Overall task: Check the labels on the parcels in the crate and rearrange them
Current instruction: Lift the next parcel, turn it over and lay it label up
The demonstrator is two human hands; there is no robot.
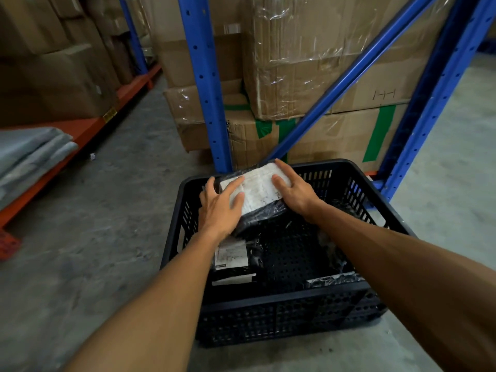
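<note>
A black perforated plastic crate [281,312] stands on the concrete floor. Both hands hold a black-wrapped parcel with a large white label [259,190] at the crate's far left corner, label facing up. My left hand [221,206] grips its left side, fingers spread over the label. My right hand [291,190] grips its right side. A second black parcel with a white label [232,257] lies flat below, partly under my left forearm. Another wrapped parcel [332,280] lies at the near right, and one more [328,244] leans against the right wall.
A blue steel rack upright [206,84] and a diagonal brace [346,79] stand just behind the crate, with taped cardboard boxes [308,63] stacked behind them. An orange shelf beam [80,135] with grey bags [29,154] runs along the left. Concrete floor surrounds the crate.
</note>
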